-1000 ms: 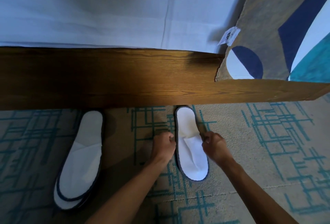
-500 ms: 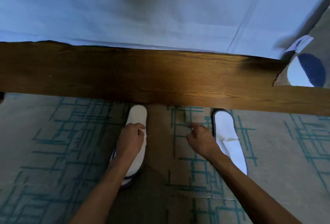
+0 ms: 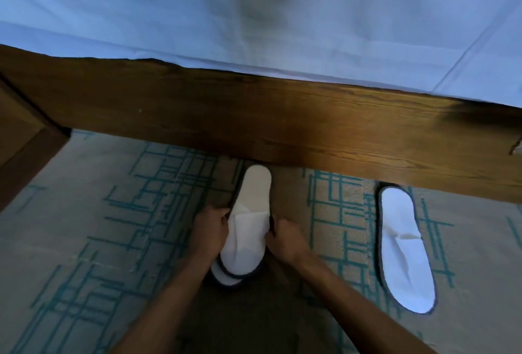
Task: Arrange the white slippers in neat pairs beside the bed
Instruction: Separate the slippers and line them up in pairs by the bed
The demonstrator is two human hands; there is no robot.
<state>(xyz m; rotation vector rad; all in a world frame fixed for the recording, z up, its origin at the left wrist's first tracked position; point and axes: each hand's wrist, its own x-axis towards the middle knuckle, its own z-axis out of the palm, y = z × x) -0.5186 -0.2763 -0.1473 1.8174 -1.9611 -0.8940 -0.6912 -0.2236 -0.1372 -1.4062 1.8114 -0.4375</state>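
Both hands, left hand and right hand, pinched the stacked slippers at mid-length edges; light, soft, seemingly floppy, best held by the firmer sole rims.

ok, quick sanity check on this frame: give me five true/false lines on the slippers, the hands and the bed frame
1. Both hands are on the stacked slippers. True: the left hand and the right hand grip its two sides.
2. The single slipper lies to the left of the stack. False: it lies to the right, apart from it.
3. A second slipper shows under the one on top of the stack. True: its toe edge sticks out at the near end.
4. The single slipper is being held. False: no hand touches it.
5. The slippers lie on top of the bed. False: they lie on the carpet beside the wooden bed frame.
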